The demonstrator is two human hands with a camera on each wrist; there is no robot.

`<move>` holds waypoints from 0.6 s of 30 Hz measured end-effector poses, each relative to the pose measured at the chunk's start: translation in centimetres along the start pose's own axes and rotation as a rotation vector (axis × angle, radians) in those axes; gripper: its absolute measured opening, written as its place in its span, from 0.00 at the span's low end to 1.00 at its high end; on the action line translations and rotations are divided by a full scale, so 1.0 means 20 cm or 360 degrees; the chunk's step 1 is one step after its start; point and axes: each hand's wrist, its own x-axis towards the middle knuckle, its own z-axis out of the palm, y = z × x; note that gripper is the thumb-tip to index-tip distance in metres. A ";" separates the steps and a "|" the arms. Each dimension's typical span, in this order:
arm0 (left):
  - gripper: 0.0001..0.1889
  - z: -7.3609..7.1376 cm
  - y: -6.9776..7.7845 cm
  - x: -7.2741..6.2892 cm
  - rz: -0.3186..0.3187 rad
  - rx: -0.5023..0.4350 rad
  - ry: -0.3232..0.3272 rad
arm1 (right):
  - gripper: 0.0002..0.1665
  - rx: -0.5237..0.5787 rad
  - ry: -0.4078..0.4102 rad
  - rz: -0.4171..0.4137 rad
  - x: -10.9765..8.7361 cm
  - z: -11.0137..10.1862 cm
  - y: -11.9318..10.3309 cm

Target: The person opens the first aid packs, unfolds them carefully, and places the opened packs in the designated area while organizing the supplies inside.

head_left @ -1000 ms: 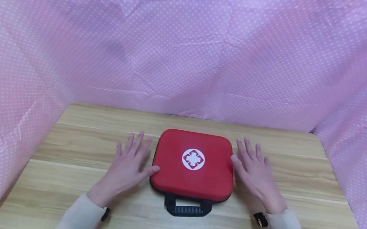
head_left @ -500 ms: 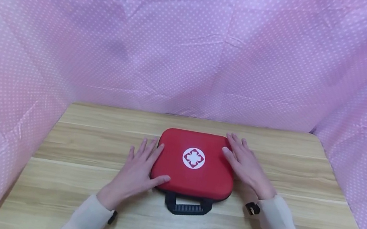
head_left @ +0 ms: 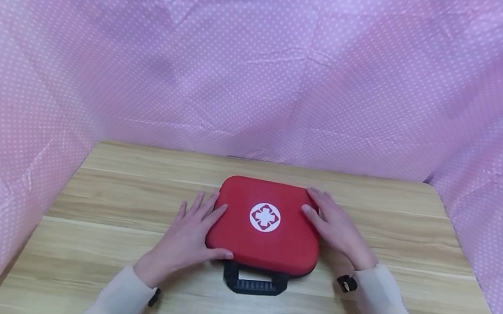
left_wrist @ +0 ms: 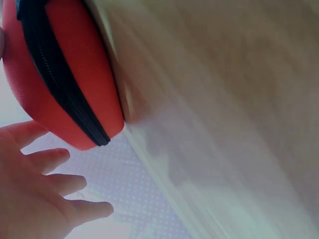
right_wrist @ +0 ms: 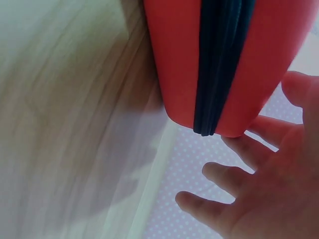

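Note:
A red first-aid case with a white cross emblem lies flat on the wooden table, its black handle toward the person. My left hand lies at the case's left side, fingers spread and straight, the thumb over the near left corner and the index finger on the left edge. At the far right corner, my right hand touches the case with its fingers extended and the thumb on top. Both wrist views show the black zipper running round the side; in the right wrist view the right fingers spread beside the red shell.
The wooden table has its far edge against a pink polka-dot curtain, which also hangs at the left and right sides. A black band sits at the right wrist, another at the left.
Both hands have moved inward onto the case, the left to the right and the right to the left. The handle end of the case has shifted slightly left.

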 end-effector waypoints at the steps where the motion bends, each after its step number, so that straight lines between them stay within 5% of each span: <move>1: 0.55 -0.01 0.00 0.00 -0.0002 -0.0005 0.0008 | 0.41 0.0002 0.0003 -0.0004 -0.01 0.00 0.00; 18: 0.42 -0.06 -0.12 0.04 -0.0020 -0.0022 0.0190 | 0.35 0.0002 0.0117 -0.0142 -0.14 -0.02 0.01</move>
